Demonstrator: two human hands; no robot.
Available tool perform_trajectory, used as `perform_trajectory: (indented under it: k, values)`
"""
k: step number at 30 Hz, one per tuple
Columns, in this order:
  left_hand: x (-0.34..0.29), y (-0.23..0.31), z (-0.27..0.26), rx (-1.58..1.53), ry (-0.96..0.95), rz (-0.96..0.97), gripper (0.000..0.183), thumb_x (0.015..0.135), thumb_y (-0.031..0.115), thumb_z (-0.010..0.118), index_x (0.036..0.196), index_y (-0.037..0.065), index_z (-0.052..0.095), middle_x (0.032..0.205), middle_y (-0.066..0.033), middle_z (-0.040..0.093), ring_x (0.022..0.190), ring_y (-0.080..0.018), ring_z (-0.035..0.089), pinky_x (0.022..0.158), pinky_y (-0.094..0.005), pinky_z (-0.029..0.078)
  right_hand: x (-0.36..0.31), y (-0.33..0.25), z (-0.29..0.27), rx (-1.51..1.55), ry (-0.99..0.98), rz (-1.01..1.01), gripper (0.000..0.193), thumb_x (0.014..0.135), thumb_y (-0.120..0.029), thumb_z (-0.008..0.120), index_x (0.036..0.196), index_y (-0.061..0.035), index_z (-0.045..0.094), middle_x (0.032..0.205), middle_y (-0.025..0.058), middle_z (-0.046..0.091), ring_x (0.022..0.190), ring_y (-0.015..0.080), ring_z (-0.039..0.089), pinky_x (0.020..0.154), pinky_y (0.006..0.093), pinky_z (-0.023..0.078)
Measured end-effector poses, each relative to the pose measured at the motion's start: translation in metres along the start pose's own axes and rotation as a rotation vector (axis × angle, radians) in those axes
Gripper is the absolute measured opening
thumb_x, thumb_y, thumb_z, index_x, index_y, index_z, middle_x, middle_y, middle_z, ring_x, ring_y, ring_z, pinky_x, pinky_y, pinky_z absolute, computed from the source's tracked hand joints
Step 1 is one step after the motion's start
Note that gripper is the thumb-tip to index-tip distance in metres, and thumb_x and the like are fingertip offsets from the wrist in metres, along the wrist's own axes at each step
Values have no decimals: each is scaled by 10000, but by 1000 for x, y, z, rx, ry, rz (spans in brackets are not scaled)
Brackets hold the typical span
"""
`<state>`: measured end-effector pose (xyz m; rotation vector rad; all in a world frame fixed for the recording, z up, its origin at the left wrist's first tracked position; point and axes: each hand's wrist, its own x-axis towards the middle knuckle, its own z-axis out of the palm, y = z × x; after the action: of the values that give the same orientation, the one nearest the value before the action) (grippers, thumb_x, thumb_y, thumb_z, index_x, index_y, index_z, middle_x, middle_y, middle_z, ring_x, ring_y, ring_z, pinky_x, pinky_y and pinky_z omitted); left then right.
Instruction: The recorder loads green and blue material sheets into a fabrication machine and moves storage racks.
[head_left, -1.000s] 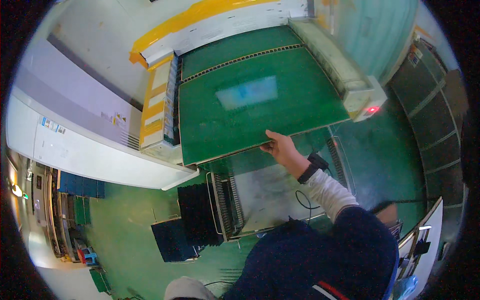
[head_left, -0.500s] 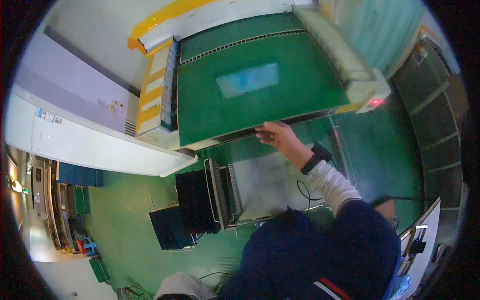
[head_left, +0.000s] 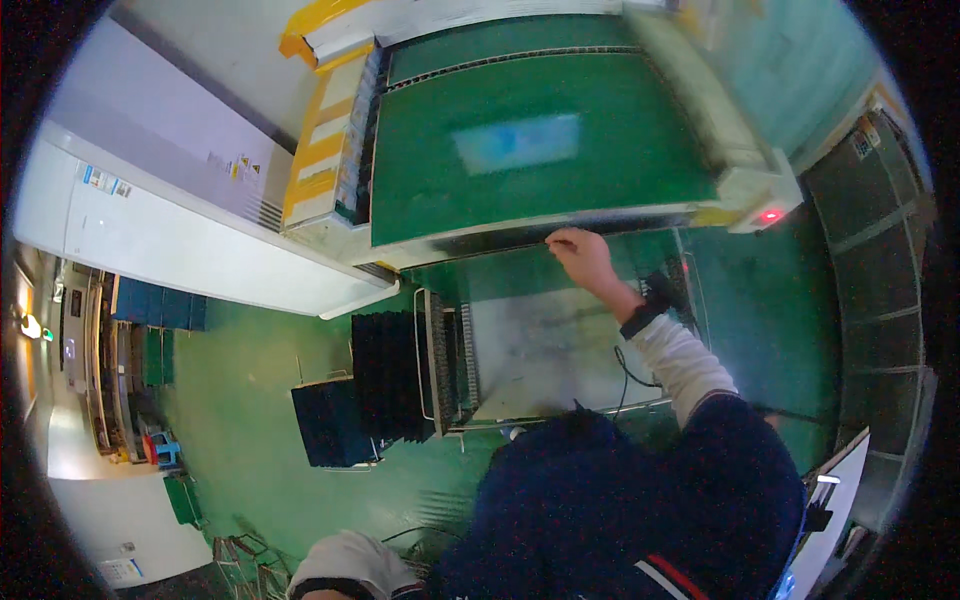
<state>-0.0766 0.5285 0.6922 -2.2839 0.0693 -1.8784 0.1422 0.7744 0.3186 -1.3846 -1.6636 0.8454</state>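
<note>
Green conveyor belt (head_left: 540,150): broad, flat, matte, with pale metal front edge (head_left: 520,232). Metal rack (head_left: 540,345): grey, slotted, just below the edge. Right hand (head_left: 583,257): bare, fingertips curled onto the edge, grip unclear. Left hand (head_left: 350,565): white-gloved, low, clasp undeterminable.

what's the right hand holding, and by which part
The right hand touches the near edge of the green conveyor table; whether it grips cannot be told.
</note>
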Motion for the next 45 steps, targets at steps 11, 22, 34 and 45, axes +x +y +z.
perform_trajectory:
  k: [11, 22, 34, 45]
  values:
    - [-1, 45, -25, 365, 155, 124, 187, 827, 192, 575, 816, 12, 525, 702, -97, 500, 634, -206, 497, 634, -305, 418, 5, -18, 4, -468, 21, -477, 83, 692, -57, 589, 766, -85, 614, 769, 95, 548, 781, 304, 503, 691, 401, 403]
    - [-16, 43, -23, 313, 63, 0, 182, 834, 186, 564, 827, 9, 523, 725, -103, 505, 649, -210, 499, 646, -312, 420, -9, -7, 4, -372, -128, -297, 194, 660, -75, 637, 822, -97, 532, 761, 88, 511, 766, 305, 513, 645, 434, 408]
    - [-11, 63, -25, 388, 34, -54, 177, 841, 180, 552, 839, 5, 520, 751, -109, 509, 666, -215, 502, 659, -320, 423, 22, 15, -5, -837, -451, -119, 174, 719, -226, 609, 814, -80, 602, 844, 129, 607, 842, 335, 569, 699, 454, 446]
    - [-8, 87, -33, 435, 39, -58, 173, 848, 174, 541, 850, 2, 518, 774, -114, 514, 681, -219, 505, 671, -327, 426, 6, 14, -4, -858, -401, -214, 180, 727, -229, 611, 814, -72, 593, 855, 142, 603, 853, 348, 562, 708, 452, 445]
